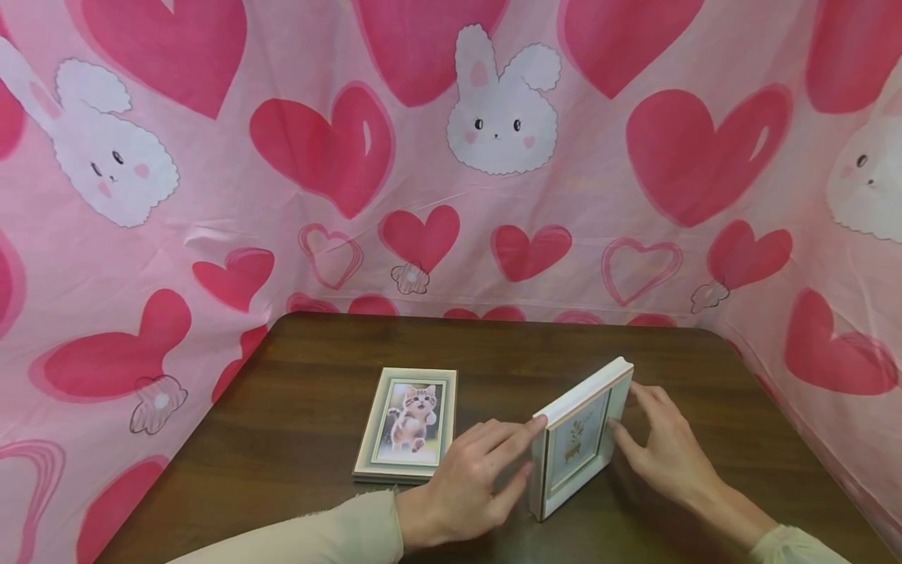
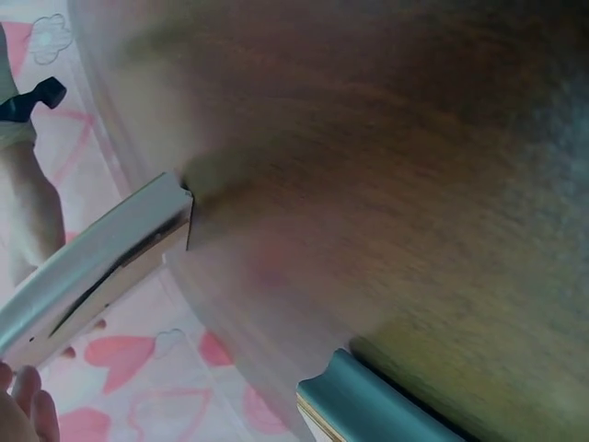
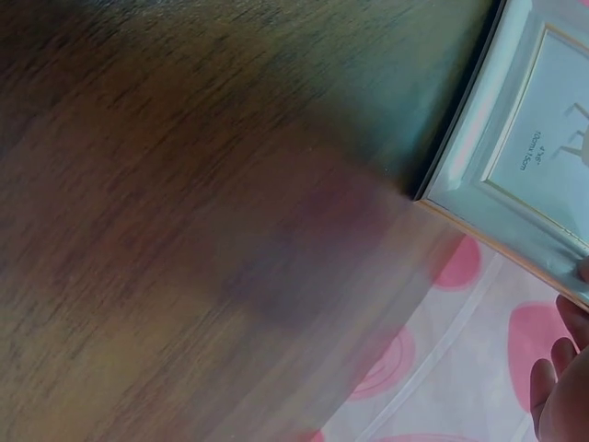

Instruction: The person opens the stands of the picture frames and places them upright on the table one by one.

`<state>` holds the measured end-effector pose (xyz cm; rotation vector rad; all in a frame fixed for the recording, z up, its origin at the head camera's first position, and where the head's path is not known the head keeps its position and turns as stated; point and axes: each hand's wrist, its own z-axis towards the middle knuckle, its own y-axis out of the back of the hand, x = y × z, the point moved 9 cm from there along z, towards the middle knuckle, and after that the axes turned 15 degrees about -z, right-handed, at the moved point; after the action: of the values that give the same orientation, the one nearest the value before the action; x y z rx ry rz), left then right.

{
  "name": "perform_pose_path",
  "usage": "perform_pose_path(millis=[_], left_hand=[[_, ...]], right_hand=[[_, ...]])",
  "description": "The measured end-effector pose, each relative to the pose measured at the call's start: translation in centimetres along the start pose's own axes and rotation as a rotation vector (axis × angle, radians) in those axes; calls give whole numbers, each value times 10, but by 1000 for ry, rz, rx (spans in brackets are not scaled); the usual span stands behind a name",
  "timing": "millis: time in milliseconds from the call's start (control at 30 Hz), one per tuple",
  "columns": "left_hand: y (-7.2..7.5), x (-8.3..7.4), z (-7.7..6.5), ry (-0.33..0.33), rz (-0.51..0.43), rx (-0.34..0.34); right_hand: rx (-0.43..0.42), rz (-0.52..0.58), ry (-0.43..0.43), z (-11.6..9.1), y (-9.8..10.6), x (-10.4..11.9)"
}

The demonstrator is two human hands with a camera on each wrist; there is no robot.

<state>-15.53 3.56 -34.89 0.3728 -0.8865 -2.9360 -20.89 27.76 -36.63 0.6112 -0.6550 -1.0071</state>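
A white picture frame (image 1: 579, 442) stands tilted up on one long edge at the table's front right, its small print facing me. My left hand (image 1: 524, 448) touches its left end, with the index fingertip on the top corner and the thumb against the short side. My right hand (image 1: 655, 439) pinches the frame's right end, thumb on the front and fingers behind. A second frame with a kitten photo (image 1: 406, 423) lies flat just left of my left hand. The left wrist view shows the white frame's edge (image 2: 101, 258); the right wrist view shows its front corner (image 3: 525, 157).
The dark wooden table (image 1: 493, 345) is walled at the back and both sides by a pink cloth with hearts and rabbits (image 1: 493, 196). The table's rounded back corners meet the cloth. The kitten frame's corner (image 2: 368, 405) shows in the left wrist view.
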Motion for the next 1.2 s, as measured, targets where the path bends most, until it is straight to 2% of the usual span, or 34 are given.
perform_pose_path(millis=[233,333,433,533,633,733,833,933,1067,1200], left_hand=[[1,-1,2,-21,0,8],[2,6,3,33,-56,9],[1,27,5,184,-187,5],[-7,59,8,404,-389,19],[-25,88,9,598,-563,107],[-48,104,7,718,-695,246],[-66,107,5,740,-756,375],[-76,105,7,695,-743,464],[-81,103,10,662,-700,524],[-85,103,10,693,-745,549]], right_hand=[[-9,3,16,-1,0,0],[-10,4,22,-1,0,0],[-9,6,28,-1,1,0],[-11,9,32,-1,2,1],[-17,10,32,-1,3,1],[-18,8,31,0,3,1],[-18,9,35,0,3,1],[-19,10,43,1,2,2],[-21,4,40,1,2,2],[-19,-2,31,0,2,1]])
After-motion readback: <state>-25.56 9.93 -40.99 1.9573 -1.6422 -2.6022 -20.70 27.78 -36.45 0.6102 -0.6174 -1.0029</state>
